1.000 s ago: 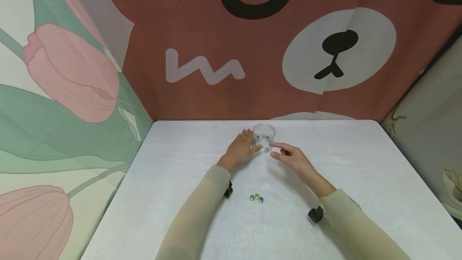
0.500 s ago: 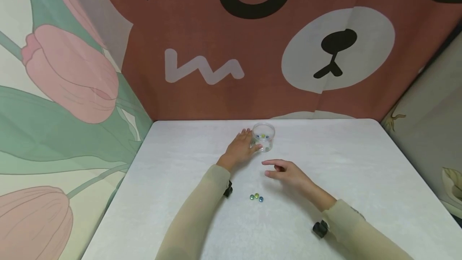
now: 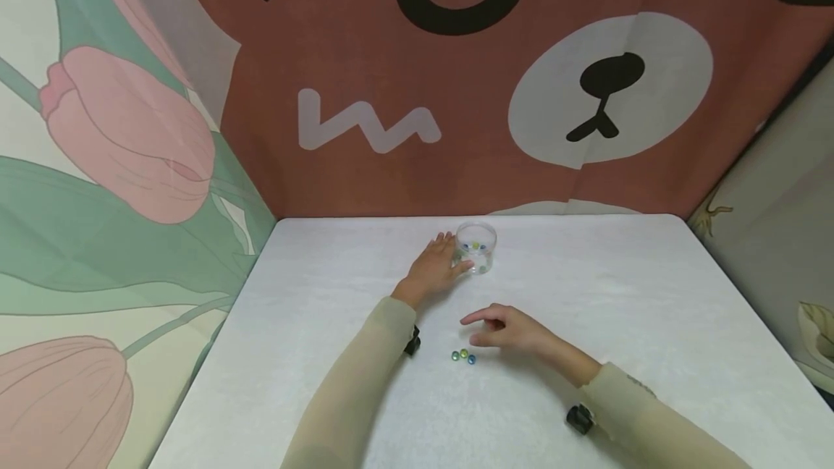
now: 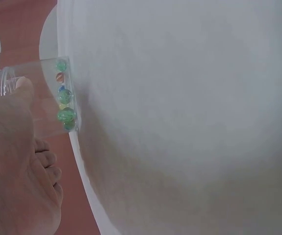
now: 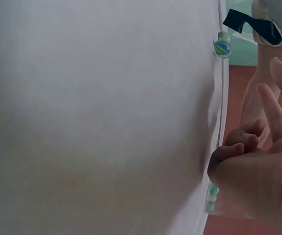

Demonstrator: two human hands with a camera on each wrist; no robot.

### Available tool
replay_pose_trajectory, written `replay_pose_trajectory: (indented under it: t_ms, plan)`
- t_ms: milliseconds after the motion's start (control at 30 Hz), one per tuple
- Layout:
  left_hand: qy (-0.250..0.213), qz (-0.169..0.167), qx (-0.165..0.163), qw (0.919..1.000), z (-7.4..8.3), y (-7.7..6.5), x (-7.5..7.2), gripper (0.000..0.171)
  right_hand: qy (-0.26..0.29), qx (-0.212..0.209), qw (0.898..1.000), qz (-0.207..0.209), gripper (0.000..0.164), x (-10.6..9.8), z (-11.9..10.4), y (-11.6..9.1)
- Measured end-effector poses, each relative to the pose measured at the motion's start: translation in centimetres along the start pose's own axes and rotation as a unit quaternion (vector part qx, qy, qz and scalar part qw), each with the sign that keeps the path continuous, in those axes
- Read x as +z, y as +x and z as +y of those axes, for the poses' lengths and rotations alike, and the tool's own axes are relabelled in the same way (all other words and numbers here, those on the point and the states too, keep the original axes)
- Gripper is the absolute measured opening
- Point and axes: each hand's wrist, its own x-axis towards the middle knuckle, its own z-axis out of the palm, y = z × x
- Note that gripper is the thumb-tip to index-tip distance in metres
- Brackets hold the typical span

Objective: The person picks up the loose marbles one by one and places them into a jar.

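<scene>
A clear jar (image 3: pixel 476 234) stands upright near the table's far edge, with several marbles at its bottom, plainest in the left wrist view, where green marbles (image 4: pixel 66 115) show through the wall. My left hand (image 3: pixel 433 266) holds the jar from its left side, the thumb across its front. Three glass marbles (image 3: pixel 463 354), greenish, yellow-green and blue, lie close together on the table nearer me. Just up and right of them is my right hand (image 3: pixel 511 329), index finger and thumb extended and apart, the other fingers curled, nothing between them. Overlapping marbles (image 5: pixel 222 47) appear beyond its fingertips in the right wrist view.
The white table (image 3: pixel 326 353) reaches back to a red-brown curtain (image 3: pixel 391 187) with a cartoon face. A tulip-patterned curtain (image 3: pixel 130 266) hangs along the left, a pale one (image 3: pixel 775 223) along the right. Both wrists carry small black cameras (image 3: pixel 580 418).
My right hand has drawn back from the jar toward me, and is now beside the three loose marbles. The left hand and the jar stay where they were.
</scene>
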Motion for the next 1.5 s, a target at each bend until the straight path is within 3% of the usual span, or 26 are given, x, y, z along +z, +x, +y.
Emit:
replay_pose_trajectory:
  t_ms: [400, 867, 1133, 1500]
  plan:
    - [-0.003, 0.005, 0.001, 1.0, -0.5, 0.4, 0.0, 0.085, -0.074, -0.04, 0.996, -0.012, 0.036, 1.3, -0.5, 0.2]
    - [-0.008, 0.006, 0.011, 0.9999, -0.5, 0.3, 0.0, 0.084, -0.124, -0.008, 0.992, 0.009, 0.028, 2.8, -1.1, 0.2]
    - [-0.011, -0.001, 0.007, 0.9999, -0.2, 0.1, -0.1, 0.085, -0.113, 0.029, 0.993, 0.032, 0.012, 3.2, -1.4, 0.0]
    - [-0.002, -0.006, 0.004, 1.0, 0.1, 0.0, -0.3, 0.085, -0.063, 0.043, 0.997, 0.032, 0.009, 2.7, -1.0, 0.0]
